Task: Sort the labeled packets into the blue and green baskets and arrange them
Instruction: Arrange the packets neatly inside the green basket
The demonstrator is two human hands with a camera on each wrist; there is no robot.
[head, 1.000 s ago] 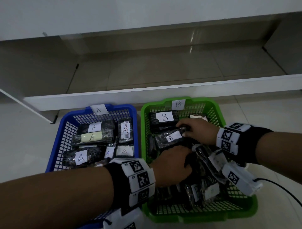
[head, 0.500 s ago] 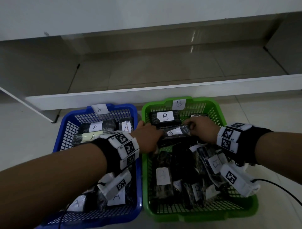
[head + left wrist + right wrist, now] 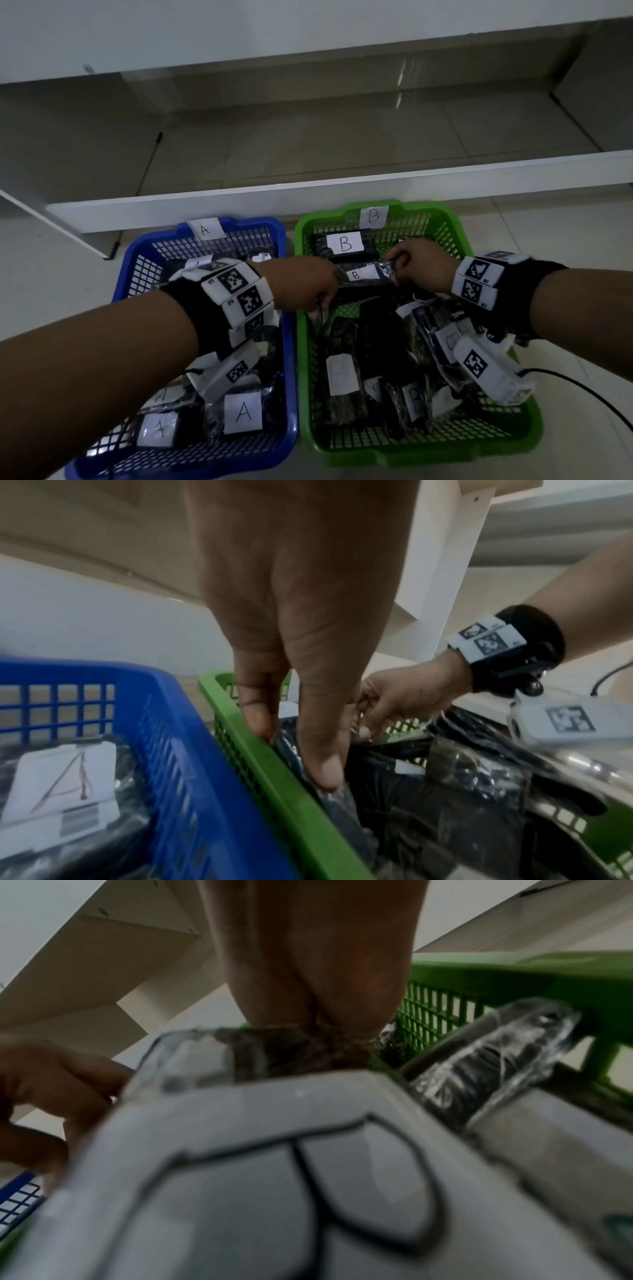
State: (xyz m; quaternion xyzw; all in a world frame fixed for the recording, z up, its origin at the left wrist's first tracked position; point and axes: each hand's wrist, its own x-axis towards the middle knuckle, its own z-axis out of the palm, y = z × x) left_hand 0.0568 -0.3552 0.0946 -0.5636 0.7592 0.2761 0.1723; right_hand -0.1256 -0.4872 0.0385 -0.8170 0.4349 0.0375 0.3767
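A dark plastic-wrapped packet labelled B (image 3: 358, 274) lies across the far part of the green basket (image 3: 428, 455), just in front of another B packet (image 3: 346, 243). My left hand (image 3: 327, 289) grips its left end by the basket's left wall; in the left wrist view the fingers (image 3: 322, 764) pinch the wrap. My right hand (image 3: 394, 263) pinches the right end. Several more B packets (image 3: 340, 375) lie jumbled nearer me; one label (image 3: 308, 1177) fills the right wrist view. The blue basket (image 3: 290, 359) holds A packets (image 3: 243, 413), partly hidden by my left forearm.
Both baskets stand side by side on pale floor tiles. A low white shelf edge (image 3: 342, 192) runs just behind them. A black cable (image 3: 582, 387) trails on the floor right of the green basket. The green wall (image 3: 274, 777) presses against my left fingers.
My left hand left the middle of the green basket, moved up and left, and took hold of the B packet's left end. My right hand stayed on its right end.
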